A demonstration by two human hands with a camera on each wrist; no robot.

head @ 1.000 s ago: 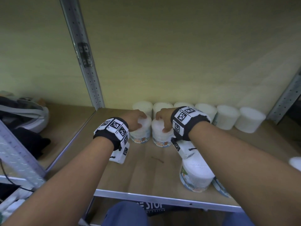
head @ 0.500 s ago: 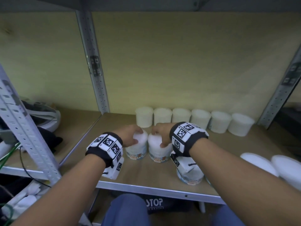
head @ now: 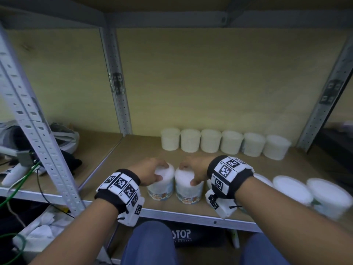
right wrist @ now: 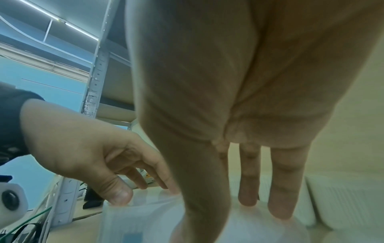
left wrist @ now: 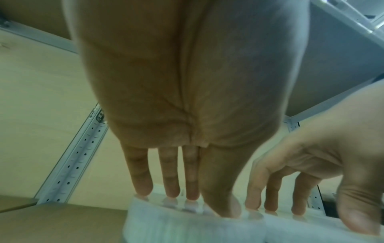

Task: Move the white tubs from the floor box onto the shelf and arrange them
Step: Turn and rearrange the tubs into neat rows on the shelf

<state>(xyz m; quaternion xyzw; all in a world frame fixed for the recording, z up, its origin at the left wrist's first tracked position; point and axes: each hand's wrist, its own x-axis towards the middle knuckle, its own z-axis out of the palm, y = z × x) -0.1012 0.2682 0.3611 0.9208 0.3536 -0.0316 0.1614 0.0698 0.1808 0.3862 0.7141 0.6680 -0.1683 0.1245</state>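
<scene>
Two white tubs stand side by side near the front edge of the wooden shelf (head: 133, 150). My left hand (head: 150, 171) grips the left tub (head: 162, 185) from above, thumb on its near side. My right hand (head: 194, 169) grips the right tub (head: 188, 188) the same way. In the left wrist view the left hand's fingertips (left wrist: 168, 190) sit on the tub's lid (left wrist: 176, 225). In the right wrist view the right hand's fingertips (right wrist: 249, 197) rest on its tub (right wrist: 259, 230). Several more white tubs (head: 210, 143) line the back wall.
More white tubs (head: 292, 188) stand at the front right, one partly hidden behind my right wrist. Grey metal uprights (head: 116, 83) frame the bay. Clutter and green cables (head: 28, 169) fill the left bay. A black bag (head: 191, 236) lies under the shelf, between my knees.
Both hands have drawn their two tubs away from the back row toward the shelf's front edge. My head has pulled back, so more of the shelf shows.
</scene>
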